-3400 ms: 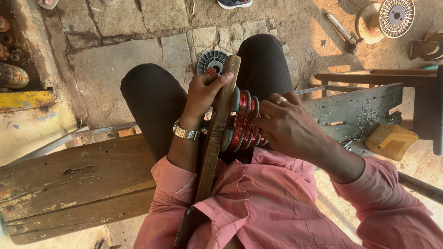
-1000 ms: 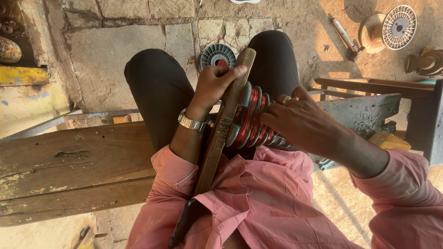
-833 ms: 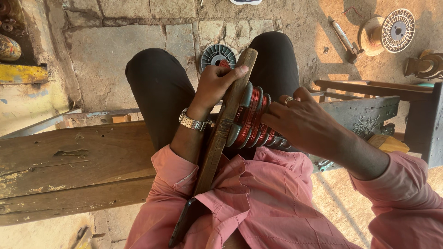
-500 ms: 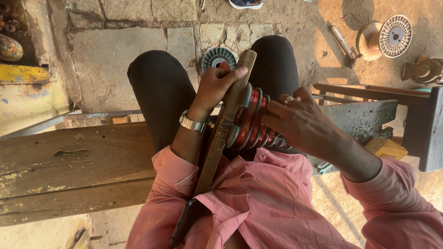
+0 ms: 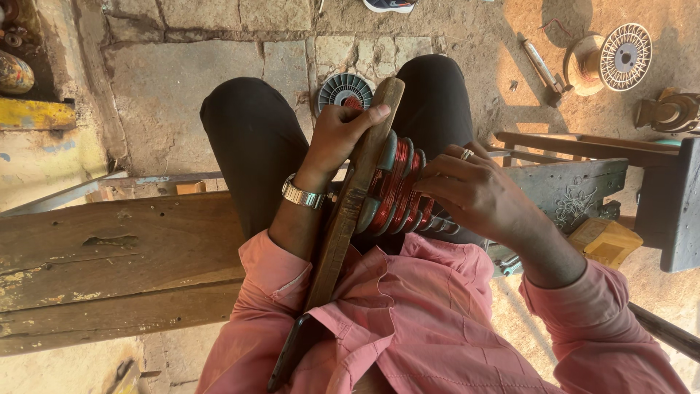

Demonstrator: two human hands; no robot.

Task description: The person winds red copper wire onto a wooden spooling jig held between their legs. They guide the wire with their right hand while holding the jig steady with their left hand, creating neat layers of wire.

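I sit on a wooden bench with a winding former (image 5: 397,190) in my lap: several grey discs with red copper wire wound between them. A long wooden board (image 5: 348,211) stands against its left side, reaching from my chest up past my knees. My left hand (image 5: 341,135), with a metal watch at the wrist, grips the board's upper end. My right hand (image 5: 477,193), with a ring on one finger, lies on the right side of the coils, fingers on the wire.
The wooden bench (image 5: 109,255) stretches to my left. A grey ribbed disc (image 5: 344,89) lies on the stone floor between my knees. A white spoked wheel (image 5: 623,55), a hammer (image 5: 541,67), a dark wooden frame (image 5: 642,190) and a yellow block (image 5: 605,241) are on the right.
Both hands keep their hold on the board and the coils. The view has shifted slightly; my right fingers moved a little over the wire.
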